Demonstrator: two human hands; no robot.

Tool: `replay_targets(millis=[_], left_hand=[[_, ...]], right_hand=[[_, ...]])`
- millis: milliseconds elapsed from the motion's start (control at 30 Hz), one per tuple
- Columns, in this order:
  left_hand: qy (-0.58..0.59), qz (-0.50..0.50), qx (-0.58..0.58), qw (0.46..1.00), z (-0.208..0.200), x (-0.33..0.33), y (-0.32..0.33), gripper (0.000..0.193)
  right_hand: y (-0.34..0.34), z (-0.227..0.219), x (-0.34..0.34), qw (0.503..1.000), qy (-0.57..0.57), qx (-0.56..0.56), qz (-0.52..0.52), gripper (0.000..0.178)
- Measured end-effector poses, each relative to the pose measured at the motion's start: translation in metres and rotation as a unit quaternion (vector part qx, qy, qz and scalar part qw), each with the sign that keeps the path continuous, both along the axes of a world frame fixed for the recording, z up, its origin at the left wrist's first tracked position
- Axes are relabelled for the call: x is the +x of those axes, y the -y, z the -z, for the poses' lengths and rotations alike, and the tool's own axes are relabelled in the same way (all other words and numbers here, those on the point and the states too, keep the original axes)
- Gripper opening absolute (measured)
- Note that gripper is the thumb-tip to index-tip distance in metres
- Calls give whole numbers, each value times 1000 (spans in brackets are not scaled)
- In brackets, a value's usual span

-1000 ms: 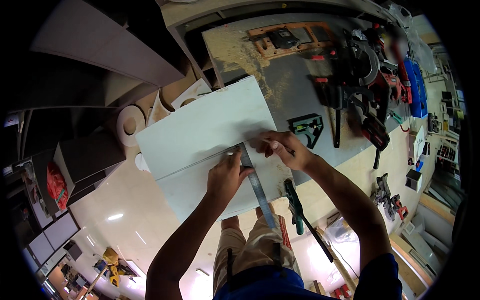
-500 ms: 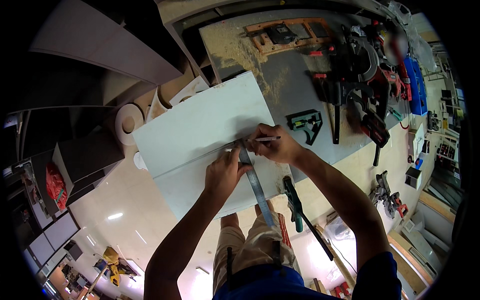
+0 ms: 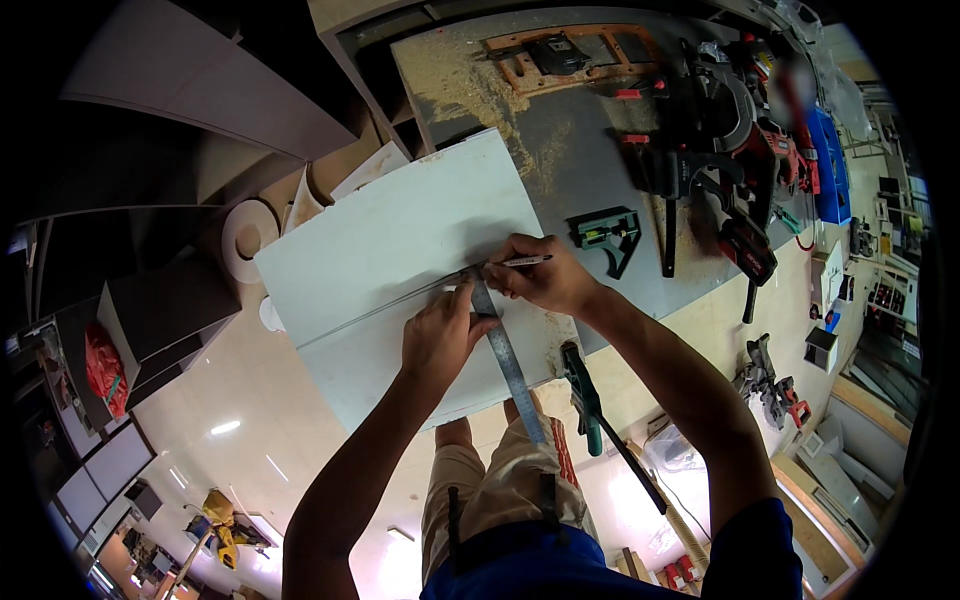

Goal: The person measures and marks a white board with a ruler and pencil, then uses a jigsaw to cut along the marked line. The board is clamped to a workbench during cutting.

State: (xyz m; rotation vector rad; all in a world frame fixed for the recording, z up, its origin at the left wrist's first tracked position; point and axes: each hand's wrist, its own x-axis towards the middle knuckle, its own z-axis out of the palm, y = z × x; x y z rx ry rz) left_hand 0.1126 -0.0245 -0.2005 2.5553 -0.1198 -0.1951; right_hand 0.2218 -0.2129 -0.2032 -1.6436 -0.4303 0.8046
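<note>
A white board lies at the near left of the grey worktable, with a long dark line running across it up to my hands. A metal ruler lies across the board's near part, its near end sticking out past the edge toward me. My left hand holds the ruler near its far end, with the thumb against its side and the fingertips close to the line. My right hand is closed round a slim white pen. The pen's writing end is hidden by the fingers, next to the ruler's far end.
A green combination-square head lies right of the board. A green-handled clamp sits at the near edge. Cordless power tools crowd the right side. Sawdust and an orange jig plate are at the back.
The view has shifted slightly, so the board and table appear a little farther left and up. Both hands keep nearly the same places at the ruler, the pen still in my right hand.
</note>
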Motion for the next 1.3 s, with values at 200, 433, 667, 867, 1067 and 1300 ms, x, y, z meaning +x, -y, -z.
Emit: replay_targets(millis=[200,433,667,867,1067,1300], left_hand=[[8,1,2,1000,1,0,0,65],[7,-1,-4,1000,0,0,1,65],[12,9,23,1000,1,0,1,63],[11,-6,5,1000,0,0,1,65],[-20,0,-6,1000,-1,1,1,63],[-8,-10,-10,1000,1,0,1,66]], right_hand=[[-1,2,0,1000,-15,15,7,10],[0,-1,3,1000,4,4,-1,8],[2,-5,4,1000,16,6,-11,10],[7,-2,0,997,52,-11,-48,9],[1,-4,5,999,35,-17,-25,9],[2,-1,5,999,43,15,-15,10]])
